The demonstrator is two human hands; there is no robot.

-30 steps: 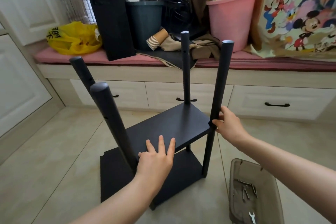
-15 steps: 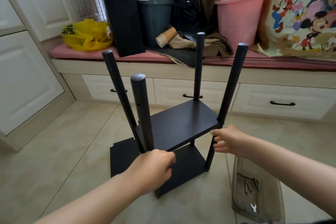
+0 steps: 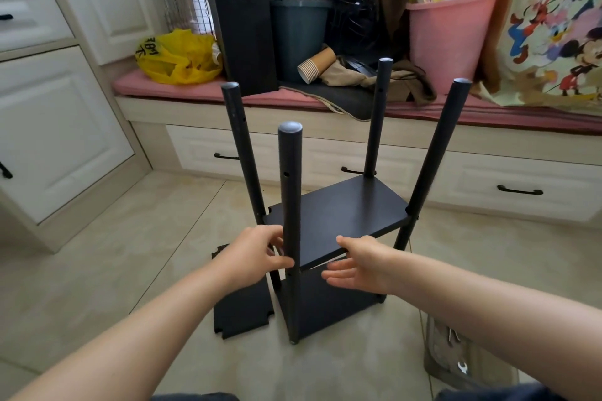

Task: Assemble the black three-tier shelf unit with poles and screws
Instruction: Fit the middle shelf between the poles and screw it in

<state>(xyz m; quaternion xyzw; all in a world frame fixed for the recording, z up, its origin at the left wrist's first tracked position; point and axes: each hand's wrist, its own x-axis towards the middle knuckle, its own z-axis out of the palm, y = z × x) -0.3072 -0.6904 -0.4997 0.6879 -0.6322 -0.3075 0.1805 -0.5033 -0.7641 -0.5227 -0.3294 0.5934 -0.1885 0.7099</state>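
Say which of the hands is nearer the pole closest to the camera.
Left. The left hand grips the near pole at shelf height; the right hand is open to its right, by the front edge of the middle shelf.

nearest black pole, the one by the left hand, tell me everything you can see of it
The nearest pole is a round, matte black tube with a domed cap on top and small holes down its side. It stands about upright on the tiled floor on a small foot, at the near left corner of the middle shelf and bottom shelf. The left hand grips it at the middle shelf's height.
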